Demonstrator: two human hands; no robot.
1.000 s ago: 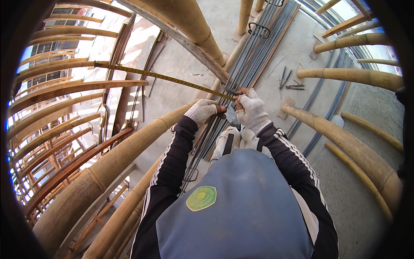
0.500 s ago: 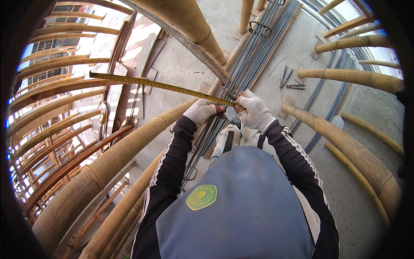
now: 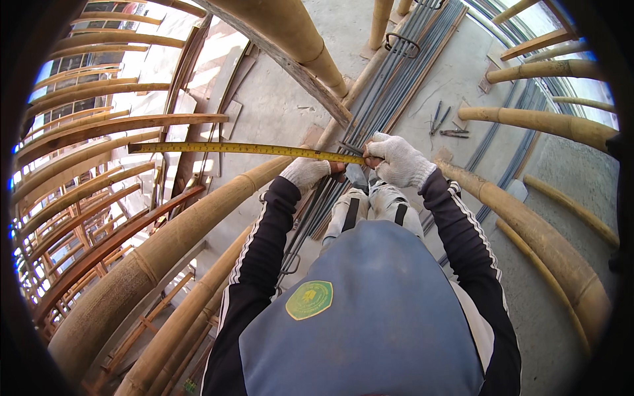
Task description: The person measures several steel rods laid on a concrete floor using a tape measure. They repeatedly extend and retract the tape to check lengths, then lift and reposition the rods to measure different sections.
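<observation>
A yellow tape measure (image 3: 224, 148) stretches out to the left, its blade nearly level and its dark-tipped far end sticking out free. My left hand (image 3: 307, 173), in a white knit glove with bare fingertips, is closed at the blade's underside near its right end. At that right end my right hand (image 3: 401, 160), gloved the same way, pinches the blade between thumb and fingers. No tape case shows; my right hand may cover it. Beneath both hands runs a bundle of grey steel rods (image 3: 396, 82), passing by my shoes and trousers.
Thick bamboo poles (image 3: 191, 228) slant up close on the left, with another pole (image 3: 522, 208) on the right. A wooden beam (image 3: 284, 56) crosses ahead. Pliers (image 3: 454, 133) and a second tool (image 3: 437, 119) lie on the concrete floor beside more rods (image 3: 495, 158).
The tape's free end has swung downward in the picture, so the blade lies flatter. My right hand has shifted slightly right; my left hand has barely moved.
</observation>
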